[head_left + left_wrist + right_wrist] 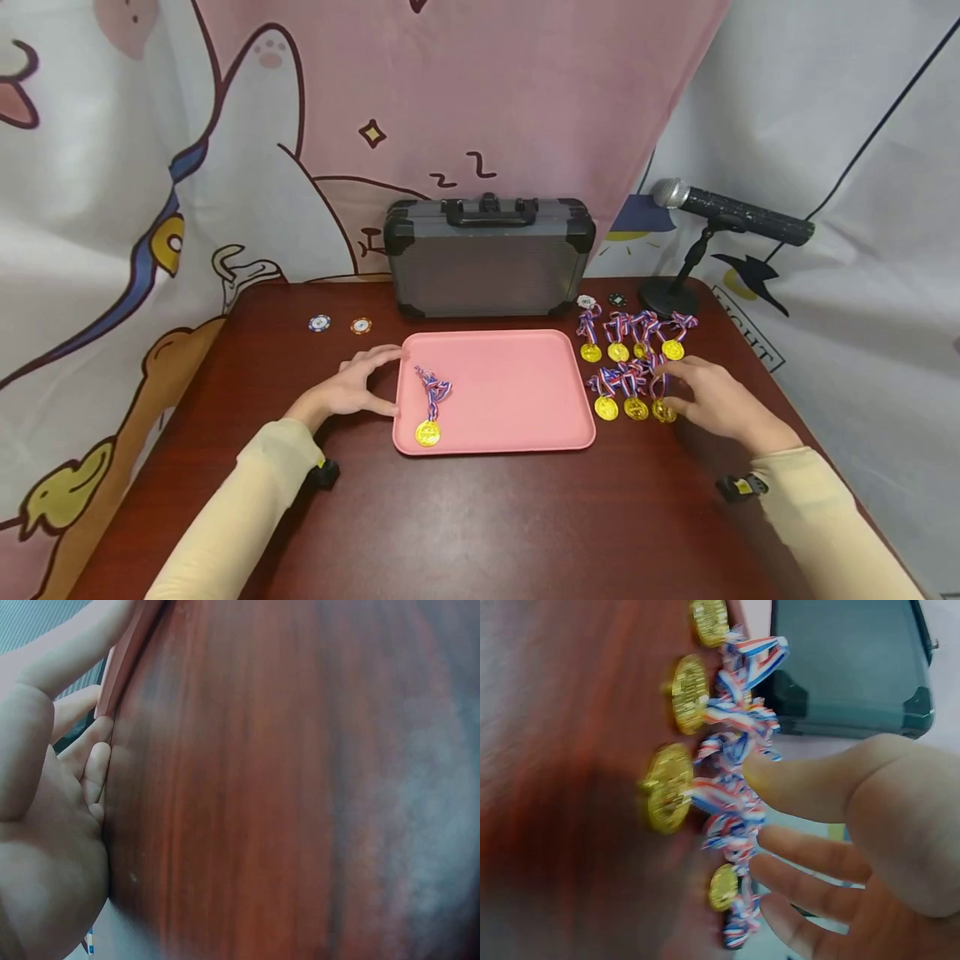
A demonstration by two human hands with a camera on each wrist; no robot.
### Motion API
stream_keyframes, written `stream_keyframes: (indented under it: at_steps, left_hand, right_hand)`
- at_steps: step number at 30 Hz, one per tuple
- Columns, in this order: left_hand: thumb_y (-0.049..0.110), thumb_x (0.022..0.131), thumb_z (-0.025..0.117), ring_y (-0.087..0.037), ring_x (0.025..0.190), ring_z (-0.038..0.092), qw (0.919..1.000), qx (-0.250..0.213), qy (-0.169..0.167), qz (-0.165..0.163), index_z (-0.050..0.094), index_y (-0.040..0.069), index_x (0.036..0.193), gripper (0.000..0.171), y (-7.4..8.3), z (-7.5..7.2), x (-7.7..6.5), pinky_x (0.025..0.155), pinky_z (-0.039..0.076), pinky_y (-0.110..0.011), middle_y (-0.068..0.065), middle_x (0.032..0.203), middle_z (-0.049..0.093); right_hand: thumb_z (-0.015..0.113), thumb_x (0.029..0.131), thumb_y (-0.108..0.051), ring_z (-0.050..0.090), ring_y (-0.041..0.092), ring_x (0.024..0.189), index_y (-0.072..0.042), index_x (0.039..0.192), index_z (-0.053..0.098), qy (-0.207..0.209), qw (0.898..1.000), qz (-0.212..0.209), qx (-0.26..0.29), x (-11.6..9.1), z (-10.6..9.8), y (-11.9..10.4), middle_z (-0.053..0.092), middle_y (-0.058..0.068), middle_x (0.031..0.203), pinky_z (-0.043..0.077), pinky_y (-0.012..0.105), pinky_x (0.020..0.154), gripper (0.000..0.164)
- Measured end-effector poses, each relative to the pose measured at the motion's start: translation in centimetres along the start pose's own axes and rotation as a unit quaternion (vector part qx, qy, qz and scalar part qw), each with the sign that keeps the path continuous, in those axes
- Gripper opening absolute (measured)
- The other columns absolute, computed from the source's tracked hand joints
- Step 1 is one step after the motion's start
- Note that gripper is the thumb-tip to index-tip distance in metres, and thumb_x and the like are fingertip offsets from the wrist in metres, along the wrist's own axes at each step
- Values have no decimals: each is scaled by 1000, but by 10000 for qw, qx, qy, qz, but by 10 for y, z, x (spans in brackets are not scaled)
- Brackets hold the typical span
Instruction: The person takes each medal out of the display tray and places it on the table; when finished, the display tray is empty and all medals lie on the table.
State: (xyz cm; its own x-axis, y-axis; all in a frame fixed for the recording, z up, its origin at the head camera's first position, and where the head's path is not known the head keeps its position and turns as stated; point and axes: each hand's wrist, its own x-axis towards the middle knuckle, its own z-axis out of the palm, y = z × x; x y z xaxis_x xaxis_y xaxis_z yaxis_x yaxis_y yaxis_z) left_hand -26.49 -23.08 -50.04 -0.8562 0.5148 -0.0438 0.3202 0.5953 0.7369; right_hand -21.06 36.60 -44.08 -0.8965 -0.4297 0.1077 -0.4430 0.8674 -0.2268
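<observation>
My left hand (pixel 347 388) rests at the left edge of a pink tray (pixel 510 392), thumb and fingers spread along its rim. Inside the tray, toward the left, lies one gold medal (pixel 428 432) with a knotted red, white and blue ribbon. My right hand (pixel 716 398) is over the rightmost medal (pixel 663 411) of the front row, right of the tray. In the right wrist view, the thumb and fingers are apart beside that medal's ribbon (pixel 724 796); whether they touch it I cannot tell. Behind that row, several more ribboned medals (pixel 618 352) form a second row.
A grey hard case (pixel 489 267) stands behind the tray. At the back right is a microphone (pixel 742 212) on a round-based stand (pixel 667 296). Two poker chips (pixel 319 323) lie back left, and two more (pixel 617 299) lie behind the medals. Printed cloth hangs around the table.
</observation>
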Motion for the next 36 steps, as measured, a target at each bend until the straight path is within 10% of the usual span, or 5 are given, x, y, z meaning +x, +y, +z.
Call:
stream_keyframes:
  at_steps: [12,25,36]
  left_hand:
    - [43,74,95,-42,151,24,10000,4,-16,-79,45,24,160,100,3,3,0,114,11,-73,-9,167,33]
    - [44,74,95,-43,152,24,9999,74,-37,-119,45,25,159,100,4,1,3,114,12,-71,-9,168,33]
    - [44,75,94,-43,150,26,9999,105,31,-9,45,23,160,100,1,0,1,112,12,-75,-10,167,34]
  right_hand:
    - [84,90,-11,67,36,112,-3,132,68,388,9913,-602,1100,44,22,-59,69,16,125,57,57,92,46]
    - [77,96,-8,69,36,110,-1,140,60,-676,9373,-1488,3078,107,67,-167,68,20,132,57,51,93,48]
    - [78,96,-13,70,20,111,-6,138,64,-1340,9217,-2021,3027,135,104,-226,74,8,123,57,33,94,45]
